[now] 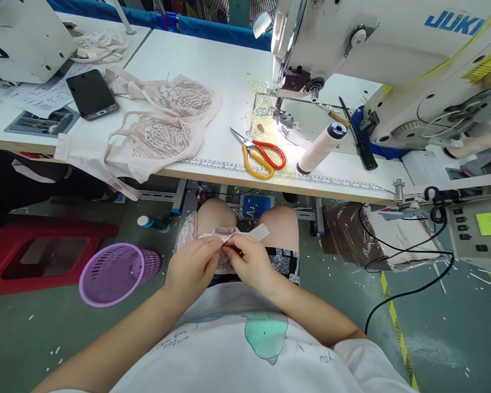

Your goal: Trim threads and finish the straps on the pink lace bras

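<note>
Over my lap, my left hand (pixel 193 261) and my right hand (pixel 249 261) meet fingertip to fingertip, both pinching a pale pink lace bra (pixel 187 231). Part of its lace cup hangs by my left thigh, and a pale flat end (pixel 260 232) sticks out past my right fingers. The exact spot between the fingertips is hidden. On the table ahead lies another pale pink lace bra (pixel 163 139), its band hanging over the front edge. Scissors (pixel 264 158) with red and yellow handles rest to its right, beside a thread cone (pixel 322 147).
A sewing machine (pixel 376 43) stands at the right, with a black-handled tool (pixel 358 136) beneath its arm. A phone (pixel 92 94) lies at the left. On the floor are a purple basket (pixel 149 267), a red stool (pixel 102 232) and a bottle (pixel 152 222). Black cables (pixel 413 292) hang at the right.
</note>
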A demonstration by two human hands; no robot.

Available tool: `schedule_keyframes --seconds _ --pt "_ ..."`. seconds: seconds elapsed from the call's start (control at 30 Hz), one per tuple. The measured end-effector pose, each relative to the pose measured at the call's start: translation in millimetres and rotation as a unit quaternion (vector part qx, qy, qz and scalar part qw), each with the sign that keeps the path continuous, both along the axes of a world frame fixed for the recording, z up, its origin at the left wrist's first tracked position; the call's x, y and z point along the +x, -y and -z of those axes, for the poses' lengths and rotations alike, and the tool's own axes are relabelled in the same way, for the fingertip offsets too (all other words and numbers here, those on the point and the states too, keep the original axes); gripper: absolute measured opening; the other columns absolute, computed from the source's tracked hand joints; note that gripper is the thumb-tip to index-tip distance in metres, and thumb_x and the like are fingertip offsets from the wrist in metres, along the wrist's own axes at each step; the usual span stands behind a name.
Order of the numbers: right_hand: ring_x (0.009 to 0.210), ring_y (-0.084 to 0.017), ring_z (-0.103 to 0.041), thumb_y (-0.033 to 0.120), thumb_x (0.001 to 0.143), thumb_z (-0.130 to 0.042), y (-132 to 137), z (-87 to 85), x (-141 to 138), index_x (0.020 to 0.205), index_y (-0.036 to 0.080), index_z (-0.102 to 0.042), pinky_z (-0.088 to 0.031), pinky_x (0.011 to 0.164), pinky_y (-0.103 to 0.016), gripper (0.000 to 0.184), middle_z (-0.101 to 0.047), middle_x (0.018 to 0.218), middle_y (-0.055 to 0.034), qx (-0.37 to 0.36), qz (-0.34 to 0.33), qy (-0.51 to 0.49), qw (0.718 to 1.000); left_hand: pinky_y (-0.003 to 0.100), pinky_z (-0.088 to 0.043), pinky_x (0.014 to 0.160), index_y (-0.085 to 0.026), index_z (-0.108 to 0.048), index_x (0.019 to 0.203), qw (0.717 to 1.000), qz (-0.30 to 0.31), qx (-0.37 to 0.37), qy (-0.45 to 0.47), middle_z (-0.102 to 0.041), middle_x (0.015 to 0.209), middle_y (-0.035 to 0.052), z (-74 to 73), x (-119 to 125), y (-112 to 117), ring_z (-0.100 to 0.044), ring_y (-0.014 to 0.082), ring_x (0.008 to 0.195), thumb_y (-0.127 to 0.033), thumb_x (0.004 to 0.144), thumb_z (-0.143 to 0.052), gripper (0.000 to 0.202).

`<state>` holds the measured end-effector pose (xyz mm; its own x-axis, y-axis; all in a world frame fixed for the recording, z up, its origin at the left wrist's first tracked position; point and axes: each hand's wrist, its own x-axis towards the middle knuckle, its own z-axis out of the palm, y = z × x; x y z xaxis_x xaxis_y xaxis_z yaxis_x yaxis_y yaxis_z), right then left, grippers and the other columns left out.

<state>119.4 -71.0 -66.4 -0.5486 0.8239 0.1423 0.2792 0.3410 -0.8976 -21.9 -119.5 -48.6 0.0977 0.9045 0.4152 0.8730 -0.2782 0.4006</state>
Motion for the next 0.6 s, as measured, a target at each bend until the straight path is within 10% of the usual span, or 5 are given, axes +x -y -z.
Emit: schedule_keyframes --seconds 0.6 --pt "0.068 -0.015 -0.055 0.021 0.085 -0.042 9 14.5 -1 0.081 0.018 -0.061 -0.047 0.062 -0.026 0.019 -0.060 0.069 -0.0043 0.051 0.036 -0.067 0.996 0.027 -0.054 0.073 -0.018 -0.060 0.087 0.998 0.034 0.059 0.007 -0.069 0.088 0.0078 2.9 1 5 -0.065 0.0162 0.082 -0.012 0.078 -0.050 0.015"
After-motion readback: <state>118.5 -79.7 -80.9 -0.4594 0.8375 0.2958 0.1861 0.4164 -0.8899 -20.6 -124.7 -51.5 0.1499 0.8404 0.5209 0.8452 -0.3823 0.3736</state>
